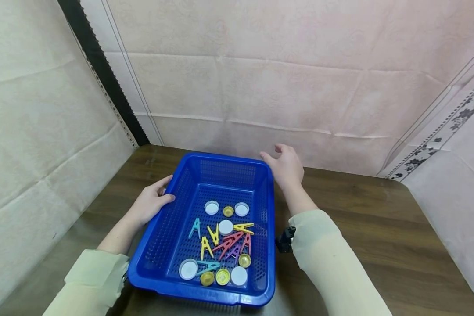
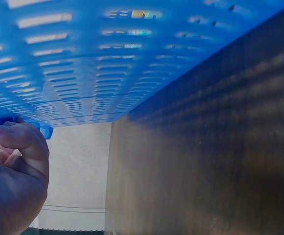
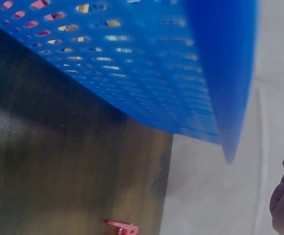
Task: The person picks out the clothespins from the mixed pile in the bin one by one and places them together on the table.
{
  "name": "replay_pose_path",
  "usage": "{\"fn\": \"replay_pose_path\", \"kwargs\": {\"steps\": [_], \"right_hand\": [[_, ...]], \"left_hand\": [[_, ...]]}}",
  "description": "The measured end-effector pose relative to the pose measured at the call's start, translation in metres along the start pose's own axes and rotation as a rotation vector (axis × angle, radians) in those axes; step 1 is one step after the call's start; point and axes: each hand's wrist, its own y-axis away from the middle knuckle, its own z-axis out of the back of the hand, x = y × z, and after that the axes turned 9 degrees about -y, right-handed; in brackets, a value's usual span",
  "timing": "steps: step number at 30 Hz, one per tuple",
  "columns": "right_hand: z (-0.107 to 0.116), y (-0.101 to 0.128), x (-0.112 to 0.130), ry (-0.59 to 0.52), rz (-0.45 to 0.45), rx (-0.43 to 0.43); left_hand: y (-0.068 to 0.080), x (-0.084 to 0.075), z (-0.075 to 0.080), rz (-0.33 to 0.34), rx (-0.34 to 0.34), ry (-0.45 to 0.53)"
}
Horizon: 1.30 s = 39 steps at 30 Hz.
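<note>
A blue plastic basket (image 1: 166, 283) with slotted walls holds round white lids (image 1: 188, 269), smaller gold caps (image 1: 223, 277) and clothespins in yellow (image 1: 206, 247), red (image 1: 228, 244), teal (image 1: 195, 228) and purple (image 1: 235, 251). My left hand (image 1: 152, 202) grips the left rim, thumb on top and fingers curled below; the left wrist view shows the basket's side sloping above the tabletop. Beside the far right corner is my right hand (image 1: 286, 169), its thumb and fingers apart with nothing between them. The right wrist view shows it separated from the rim.
The brown wooden table (image 1: 363, 219) extends to the right of the basket. One red clothespin (image 3: 124, 227) lies on the tabletop in the right wrist view. Pale cloth walls (image 1: 260, 96) stand close behind the table and at both sides.
</note>
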Motion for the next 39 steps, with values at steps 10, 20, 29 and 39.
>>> {"fn": "replay_pose_path", "kwargs": {"steps": [10, 20, 29, 39], "right_hand": [[-0.005, -0.005, 0.038, 0.025, 0.1, 0.1], [-0.035, 0.012, 0.052, 0.047, 0.117, 0.182], [-0.065, 0.027, 0.05, 0.004, 0.163, 0.4], [-0.087, 0.043, 0.045, 0.023, 0.272, 0.786]], "left_hand": [[0.003, 0.001, 0.004, -0.001, -0.003, -0.01], [-0.004, -0.004, -0.007, -0.007, 0.008, 0.028], [0.0, -0.005, -0.003, 0.0, -0.005, 0.018], [0.002, -0.002, 0.0, -0.002, -0.009, 0.006]]}}
